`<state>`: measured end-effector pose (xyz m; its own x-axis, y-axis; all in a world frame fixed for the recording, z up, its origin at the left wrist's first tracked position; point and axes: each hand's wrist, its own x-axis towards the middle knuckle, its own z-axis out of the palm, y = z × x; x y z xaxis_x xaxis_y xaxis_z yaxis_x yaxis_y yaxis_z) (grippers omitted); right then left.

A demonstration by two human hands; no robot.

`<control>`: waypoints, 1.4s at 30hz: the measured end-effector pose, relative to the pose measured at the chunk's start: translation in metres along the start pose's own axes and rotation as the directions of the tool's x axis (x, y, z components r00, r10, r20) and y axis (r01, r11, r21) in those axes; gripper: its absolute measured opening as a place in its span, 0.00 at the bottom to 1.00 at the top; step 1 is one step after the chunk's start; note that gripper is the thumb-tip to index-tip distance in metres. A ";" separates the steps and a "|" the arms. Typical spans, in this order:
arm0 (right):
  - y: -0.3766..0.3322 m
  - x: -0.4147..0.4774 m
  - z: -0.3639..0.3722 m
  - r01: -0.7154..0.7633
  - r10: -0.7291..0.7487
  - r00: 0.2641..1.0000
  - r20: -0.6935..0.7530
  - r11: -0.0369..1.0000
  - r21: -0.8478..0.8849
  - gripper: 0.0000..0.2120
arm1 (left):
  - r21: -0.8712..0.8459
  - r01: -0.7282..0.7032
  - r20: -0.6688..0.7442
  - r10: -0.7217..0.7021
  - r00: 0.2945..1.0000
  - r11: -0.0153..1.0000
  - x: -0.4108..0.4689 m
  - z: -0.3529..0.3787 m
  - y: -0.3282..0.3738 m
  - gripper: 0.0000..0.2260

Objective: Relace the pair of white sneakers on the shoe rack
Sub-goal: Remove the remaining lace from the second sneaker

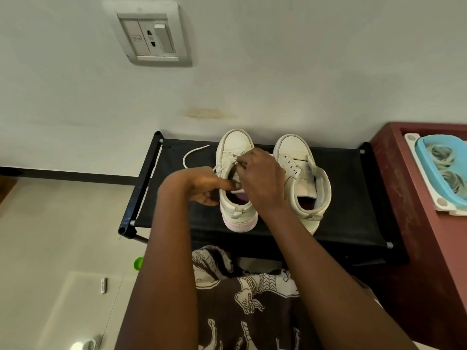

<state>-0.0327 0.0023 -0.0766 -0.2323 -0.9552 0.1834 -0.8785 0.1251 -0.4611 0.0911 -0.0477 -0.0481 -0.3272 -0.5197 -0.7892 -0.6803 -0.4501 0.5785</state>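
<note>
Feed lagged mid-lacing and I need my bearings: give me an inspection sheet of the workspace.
Surface: black fabric shoe rack, top shelf, against the wall.
Job's things: left sneaker partly laced, lace end trailing left; right sneaker shows empty eyelets.
Clutter: green object on the floor left of the rack.
Grips: right hand pinches the lace at the eyelets; left hand at the collar, hold unclear.
Cables: nothing seen.
Surroundings: wall socket; maroon cabinet at right, carrying a blue tub.
</note>
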 end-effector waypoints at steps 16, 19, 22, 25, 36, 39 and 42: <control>-0.007 0.007 -0.012 -0.103 0.094 0.995 0.045 0.961 0.256 0.16 | 0.484 -0.009 -0.398 0.229 0.888 0.875 0.012 0.040 -0.004 0.14; -0.005 0.005 -0.012 0.021 -0.024 0.997 0.068 0.998 0.052 0.17 | 0.412 -0.003 -0.451 0.206 0.868 0.911 0.010 0.043 -0.005 0.14; -0.002 0.005 -0.009 0.086 -0.083 0.993 0.080 0.995 -0.041 0.15 | 0.387 -0.036 -0.474 0.233 0.850 0.921 0.010 0.045 -0.008 0.15; 0.002 0.007 -0.004 0.073 -0.074 0.996 0.044 0.997 0.018 0.12 | 0.348 -0.031 -0.511 0.217 0.831 0.937 0.009 0.048 -0.009 0.17; 0.015 0.014 -0.016 -0.385 0.517 0.855 -0.033 0.678 0.626 0.07 | 0.219 -0.045 -0.526 0.156 0.836 0.975 0.005 0.049 -0.009 0.17; 0.011 0.011 -0.015 -0.186 0.241 0.965 -0.108 0.910 0.370 0.16 | 0.204 -0.043 -0.522 0.146 0.840 0.978 0.005 0.048 -0.009 0.17; 0.004 0.007 -0.008 0.052 -0.045 0.997 -0.055 0.988 0.144 0.16 | 0.190 -0.041 -0.509 0.134 0.850 0.981 0.006 0.047 -0.007 0.16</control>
<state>-0.0414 -0.0016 -0.0698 -0.2153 -0.9436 0.2517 -0.8200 0.0347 -0.5713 0.0632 -0.0134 -0.0663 -0.0358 -0.8720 -0.4883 -0.7786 -0.2820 0.5606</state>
